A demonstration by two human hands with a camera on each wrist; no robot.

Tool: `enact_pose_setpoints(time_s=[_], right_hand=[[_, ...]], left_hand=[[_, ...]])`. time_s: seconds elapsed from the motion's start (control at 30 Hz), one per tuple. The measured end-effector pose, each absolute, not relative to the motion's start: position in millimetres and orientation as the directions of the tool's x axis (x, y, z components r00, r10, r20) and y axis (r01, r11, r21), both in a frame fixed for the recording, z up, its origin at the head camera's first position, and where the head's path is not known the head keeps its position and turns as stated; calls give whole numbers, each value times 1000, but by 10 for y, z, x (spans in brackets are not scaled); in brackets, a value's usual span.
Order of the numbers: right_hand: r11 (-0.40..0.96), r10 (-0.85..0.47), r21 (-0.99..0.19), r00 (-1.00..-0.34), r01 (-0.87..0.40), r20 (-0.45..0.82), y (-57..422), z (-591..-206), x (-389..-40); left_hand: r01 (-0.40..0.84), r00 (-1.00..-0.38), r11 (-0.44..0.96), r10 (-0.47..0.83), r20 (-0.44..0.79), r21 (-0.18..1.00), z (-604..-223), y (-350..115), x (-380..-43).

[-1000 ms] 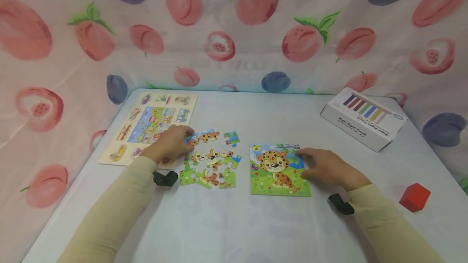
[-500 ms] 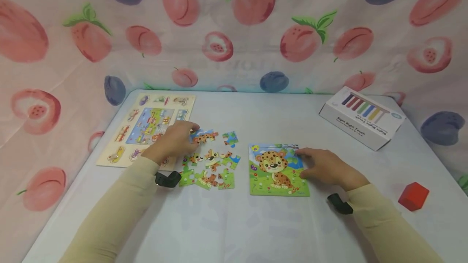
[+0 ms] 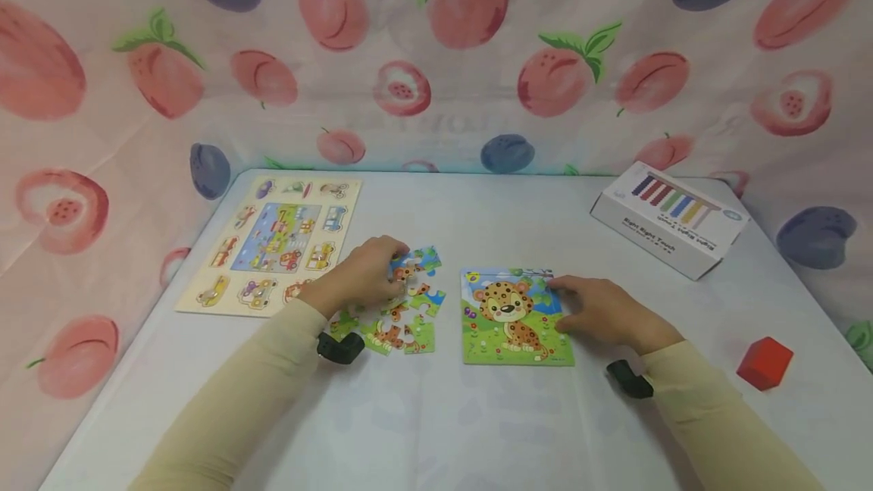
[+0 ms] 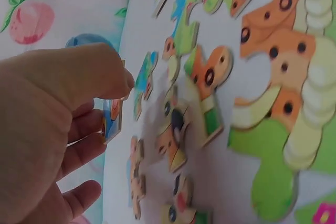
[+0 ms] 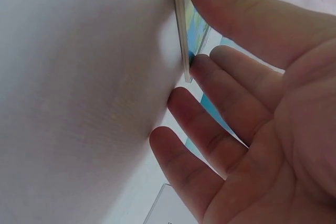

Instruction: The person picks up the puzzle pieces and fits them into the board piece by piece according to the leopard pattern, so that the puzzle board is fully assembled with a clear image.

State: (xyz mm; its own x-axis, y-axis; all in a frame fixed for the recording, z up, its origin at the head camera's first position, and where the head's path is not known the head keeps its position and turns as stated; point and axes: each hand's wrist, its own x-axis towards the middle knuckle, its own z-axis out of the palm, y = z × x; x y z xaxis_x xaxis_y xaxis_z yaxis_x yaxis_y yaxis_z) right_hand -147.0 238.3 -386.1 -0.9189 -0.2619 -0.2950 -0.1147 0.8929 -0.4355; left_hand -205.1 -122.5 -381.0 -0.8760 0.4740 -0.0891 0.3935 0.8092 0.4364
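My left hand (image 3: 364, 271) is above a group of loose jigsaw pieces (image 3: 419, 338). In the left wrist view its thumb and fingers pinch a small puzzle piece (image 4: 113, 116) with blue and orange on it, held up off the table. Several other pieces with leopard spots and green grass (image 4: 207, 80) lie apart below it. To the right lies a square puzzle board (image 3: 518, 324) with a seated leopard picture. My right hand (image 3: 614, 313) touches the board's right edge with thumb and fingertips; the other fingers (image 5: 181, 156) are loosely extended.
A wooden vehicle puzzle board (image 3: 276, 237) lies at the back left. A white box (image 3: 671, 218) stands at the back right, and a red block (image 3: 765, 364) sits near the right edge. A fruit-print cloth (image 3: 464, 127) hangs behind the white table (image 3: 443, 430).
My left hand has moved right from the upper left of the loose pieces, taking a piece with it. The right hand has stayed at the leopard board's edge.
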Motion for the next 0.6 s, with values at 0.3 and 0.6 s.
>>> enact_pose_setpoints(time_s=[0.3,0.6], right_hand=[[892,-257,-438,-923,-111,-288,2386,-3871,-1478],[888,-262,-446,-920,-112,-290,2401,-3883,-1469]], left_hand=[[437,-842,766,532,-84,471,-3868,-970,-2018],[500,-802,738,592,-79,454,-3920,-709,-1975]])
